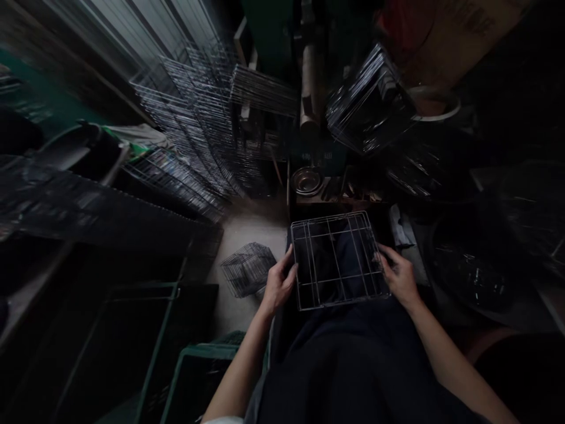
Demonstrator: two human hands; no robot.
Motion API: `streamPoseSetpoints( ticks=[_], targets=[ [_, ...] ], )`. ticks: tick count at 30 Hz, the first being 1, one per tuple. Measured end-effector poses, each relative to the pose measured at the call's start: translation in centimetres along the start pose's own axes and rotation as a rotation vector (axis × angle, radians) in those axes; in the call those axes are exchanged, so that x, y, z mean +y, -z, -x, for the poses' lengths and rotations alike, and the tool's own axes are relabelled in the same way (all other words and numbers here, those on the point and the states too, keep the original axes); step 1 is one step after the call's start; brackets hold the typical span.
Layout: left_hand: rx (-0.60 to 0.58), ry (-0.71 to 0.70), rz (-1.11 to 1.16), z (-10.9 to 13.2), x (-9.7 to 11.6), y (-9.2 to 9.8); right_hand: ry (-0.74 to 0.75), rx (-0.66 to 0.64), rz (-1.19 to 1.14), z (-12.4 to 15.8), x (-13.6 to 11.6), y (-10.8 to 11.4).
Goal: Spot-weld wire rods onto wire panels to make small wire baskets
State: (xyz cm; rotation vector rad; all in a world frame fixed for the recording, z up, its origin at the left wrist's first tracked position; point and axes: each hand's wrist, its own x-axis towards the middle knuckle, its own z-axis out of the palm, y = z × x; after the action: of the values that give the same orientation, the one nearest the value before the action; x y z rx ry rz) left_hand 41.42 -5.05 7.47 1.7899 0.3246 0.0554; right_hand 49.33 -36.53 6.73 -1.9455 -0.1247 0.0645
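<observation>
Between two hands (279,284) (401,279) (both gripping) is one wire frame (339,277).

The wire frame (332,237) sits just right of centre, a little below the middle of the frame. It is a roughly rectangular grid of thin, dull grey metal wire, wide and open, with dark cloth showing through its gaps. Lengthwise wires run from its upper edge to its lower one, some closely paired towards the sides, and cross wires span it near top and bottom. The upper edge looks doubled. Its broad face is turned to the view, its upper and lower edges rising slightly rightward. It is held by both sides.
</observation>
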Motion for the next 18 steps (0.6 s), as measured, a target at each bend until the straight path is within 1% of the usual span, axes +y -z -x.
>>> streamPoseSetpoints(
  ticks=[3,5,7,13,18],
  targets=[
    [-0.025,-0.011,-0.102,-0.3,0.0,0.3,0.041,-0.033,0.086,-0.3,-0.3,0.5],
    [-0.049,-0.003,-0.115,-0.5,-0.1,0.4,0.067,-0.039,0.131,-0.5,-0.5,0.7],
    [-0.057,0.008,-0.083,-0.4,-0.3,0.4,0.085,-0.044,0.158,-0.6,-0.6,0.8],
    [-0.052,0.042,0.108,0.2,-0.4,0.0,0.08,-0.05,0.178,-0.4,-1.0,1.1],
    [-0.085,0.054,0.095,0.2,-0.2,0.4,0.121,-0.065,0.22,-0.6,-1.2,1.5]
  ],
)
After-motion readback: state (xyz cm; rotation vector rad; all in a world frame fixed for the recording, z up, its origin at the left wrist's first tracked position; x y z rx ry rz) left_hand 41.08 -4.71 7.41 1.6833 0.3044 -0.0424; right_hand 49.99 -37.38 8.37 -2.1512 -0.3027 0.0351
